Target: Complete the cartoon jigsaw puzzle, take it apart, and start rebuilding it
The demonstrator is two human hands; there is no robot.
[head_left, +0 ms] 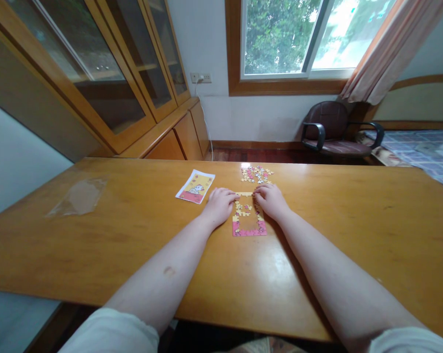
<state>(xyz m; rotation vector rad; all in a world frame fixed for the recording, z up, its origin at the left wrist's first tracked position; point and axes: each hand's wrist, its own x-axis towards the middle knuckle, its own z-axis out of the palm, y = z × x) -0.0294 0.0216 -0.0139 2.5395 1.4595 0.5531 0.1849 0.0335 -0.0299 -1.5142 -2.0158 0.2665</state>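
A partly joined jigsaw puzzle [249,232] lies flat on the table, its border yellow at the top and pink at the bottom. Against its upper left side rests my left hand [220,203], fingers bent and pressed together on the border. My right hand [271,200] holds the upper right corner with curled fingers; its fingertips cover that part of the border. Inside the frame sits a small cluster of yellow pieces [243,211], with bare wood around it. Just beyond the hands is a pile of loose puzzle pieces [256,174] in yellow, pink and white.
Left of the puzzle lies a picture card [195,187] with a white animal on yellow and pink. A clear plastic bag [80,195] is farther left on the wooden table [140,230]. Past the far edge stand a glass-door cabinet [133,113] and an office chair [330,127].
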